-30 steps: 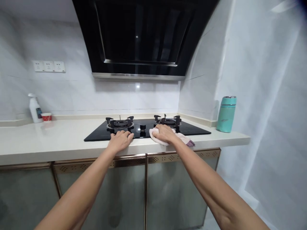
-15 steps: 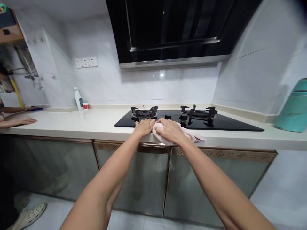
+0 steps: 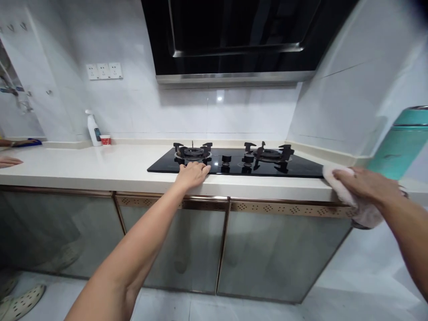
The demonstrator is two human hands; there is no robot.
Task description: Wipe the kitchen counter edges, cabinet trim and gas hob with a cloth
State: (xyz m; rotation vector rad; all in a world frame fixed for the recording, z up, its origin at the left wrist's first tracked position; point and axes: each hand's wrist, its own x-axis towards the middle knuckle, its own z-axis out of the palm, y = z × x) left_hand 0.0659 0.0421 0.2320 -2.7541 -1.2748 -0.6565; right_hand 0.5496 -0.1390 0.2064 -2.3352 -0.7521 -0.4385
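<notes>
My right hand (image 3: 369, 183) grips a pale pink cloth (image 3: 341, 187) at the right end of the counter's front edge. Part of the cloth hangs down over the edge. My left hand (image 3: 193, 174) rests on the front rim of the black gas cooktop (image 3: 234, 168), its fingers laid out and holding nothing. Just beyond that hand is the left burner (image 3: 194, 152). The right burner (image 3: 269, 154) stands farther along, with two control knobs between the burners.
A teal container (image 3: 403, 142) stands right of the cooktop, close to my right hand. A white spray bottle (image 3: 93, 128) and a red cup (image 3: 105, 140) stand by the wall. At far left, another person's hands (image 3: 10, 162) lie over the white counter (image 3: 83, 167). The range hood (image 3: 234, 78) hangs above.
My right hand has swept the cloth from the counter's middle to its right end, near the teal container. My left hand stays at the cooktop's front rim. The view has turned slightly right.
</notes>
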